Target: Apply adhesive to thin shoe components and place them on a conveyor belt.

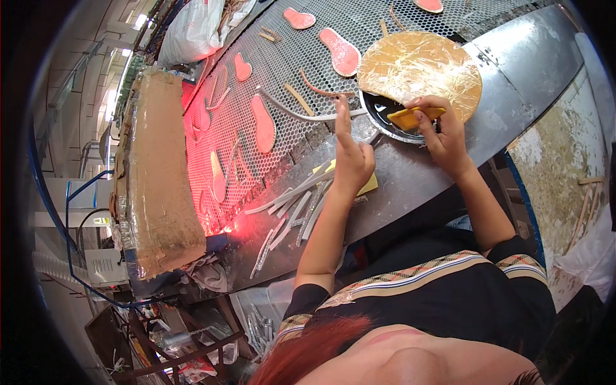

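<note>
Two jobs at once: clamped yellow piece (417, 118) in right grip (444, 138) over bowl (380, 122), seemingly dipping; held left grip (354, 160) by grey strip (308, 118), couldn't tell if closed; probably needed a steady lift next!

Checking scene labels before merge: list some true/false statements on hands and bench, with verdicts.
1. The right hand holds a flat yellow piece. True.
2. The bowl is fully covered. False: the tan disc leaves part of its dark inside showing.
3. A long grey strip reaches the left hand. True.
4. The insole shapes are blue. False: they look pink.
5. Short grey strips lie on the metal tabletop. True.
</note>
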A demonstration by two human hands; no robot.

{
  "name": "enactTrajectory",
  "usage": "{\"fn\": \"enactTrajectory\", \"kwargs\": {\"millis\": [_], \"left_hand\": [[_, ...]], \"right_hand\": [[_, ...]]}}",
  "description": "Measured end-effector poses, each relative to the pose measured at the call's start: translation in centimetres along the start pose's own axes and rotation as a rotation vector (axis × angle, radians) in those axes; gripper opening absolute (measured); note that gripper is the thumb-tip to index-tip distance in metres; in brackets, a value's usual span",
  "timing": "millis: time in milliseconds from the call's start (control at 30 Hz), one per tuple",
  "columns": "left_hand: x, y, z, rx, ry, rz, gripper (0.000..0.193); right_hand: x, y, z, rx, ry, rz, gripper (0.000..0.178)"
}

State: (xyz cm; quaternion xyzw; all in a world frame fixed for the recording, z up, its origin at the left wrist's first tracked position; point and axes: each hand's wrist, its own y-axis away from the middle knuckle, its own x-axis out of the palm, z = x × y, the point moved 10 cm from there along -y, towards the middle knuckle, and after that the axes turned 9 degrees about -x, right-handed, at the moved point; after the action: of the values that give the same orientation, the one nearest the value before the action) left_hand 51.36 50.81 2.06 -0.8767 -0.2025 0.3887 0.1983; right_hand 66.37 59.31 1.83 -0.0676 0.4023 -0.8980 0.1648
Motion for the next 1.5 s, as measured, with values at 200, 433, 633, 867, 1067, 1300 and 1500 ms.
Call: {"fn": "enactTrajectory", "kwargs": {"millis": [200,433,633,867,1067,1300,1500], "left_hand": [[0.9,0.9,0.6,0.002,0.097,0.017,0.082],[0.3,0.9,1.2,-0.037,-0.004,0.001,0.076],[0.1,1.0,2.3,-0.190,0.095,-0.013,0.074],[-0.2,1.1,2.4,-0.216,0.060,-0.027,0.072],[0.0,1.4,2.8,-0.232,0.087,-0.015,0.071],[0.3,0.5,2.8,-0.252,0.037,-0.015,0.071],[-1.1,0.8,2.9,-0.245,0.083,-0.079,0.067]], "right_hand": [[-0.4,0.4,-0.3,0.066,-0.011,-0.152,0.015],[1.4,-0.4,-0.2,0.109,-0.099,-0.148,0.018],[2.8,-1.1,-0.6,0.078,-0.044,-0.088,0.020],[4.2,-1.2,-1.8,0.219,0.010,0.075,0.019],[3.3,-1.4,0.2,0.074,0.048,-0.060,0.017],[3.5,-1.5,-2.2,0.211,-0.060,0.028,0.014],[1.7,-1.5,0.1,0.079,0.085,0.010,0.011]]}}
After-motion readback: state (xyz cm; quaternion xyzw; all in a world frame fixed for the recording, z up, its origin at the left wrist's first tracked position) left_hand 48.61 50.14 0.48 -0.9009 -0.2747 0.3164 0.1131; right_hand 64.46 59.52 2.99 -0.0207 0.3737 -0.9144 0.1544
